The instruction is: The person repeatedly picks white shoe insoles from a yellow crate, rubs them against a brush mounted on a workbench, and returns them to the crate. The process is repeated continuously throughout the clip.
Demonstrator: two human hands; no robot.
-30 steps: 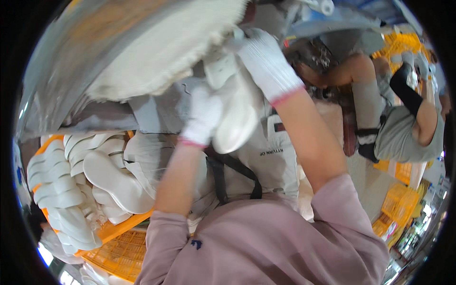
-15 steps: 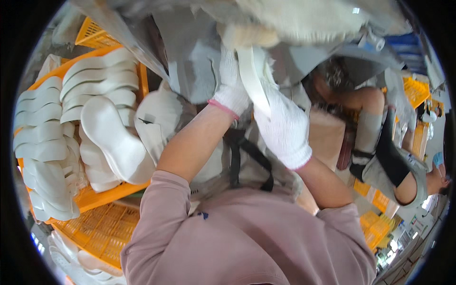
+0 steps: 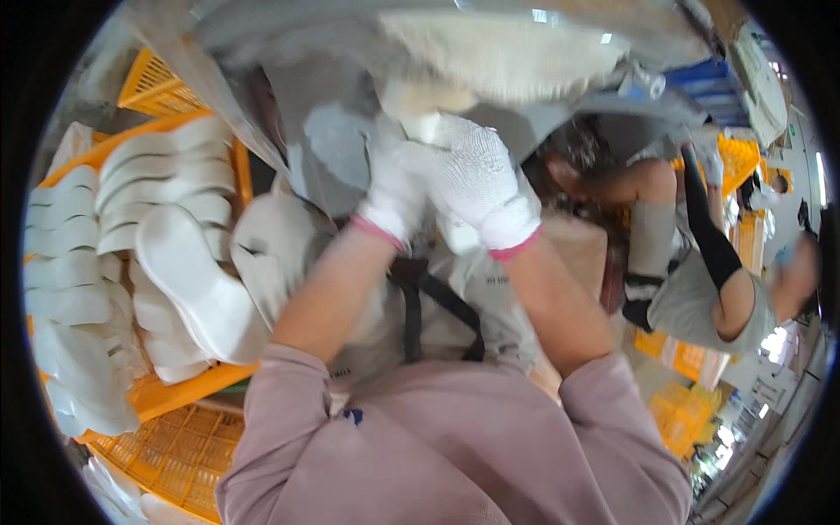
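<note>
Both my hands wear white knit gloves with pink cuffs and are close together in front of the machine. My right hand [image 3: 486, 179] is closed over a white shoe sole [image 3: 459, 236], whose lower end shows beneath the glove. Pressed in from the other side is my left hand [image 3: 394, 188], smeared by motion, its fingers wrapped round the same sole. The gloves hide most of the sole. Its upper end is up against a pale tan edge [image 3: 429, 96] below a cream, fuzzy wheel [image 3: 507, 52].
An orange crate [image 3: 157, 398] at my left holds stacks of white soles [image 3: 66, 271], with one sole [image 3: 197, 284] lying on top. Grey metal housing [image 3: 324, 149] surrounds the work spot. At the right sits a co-worker [image 3: 709, 293], near more orange crates [image 3: 682, 411].
My right hand has moved up and left, over the sole, and turned its back upward. My left hand has shifted slightly down. The sole, plainly visible before, is mostly covered.
</note>
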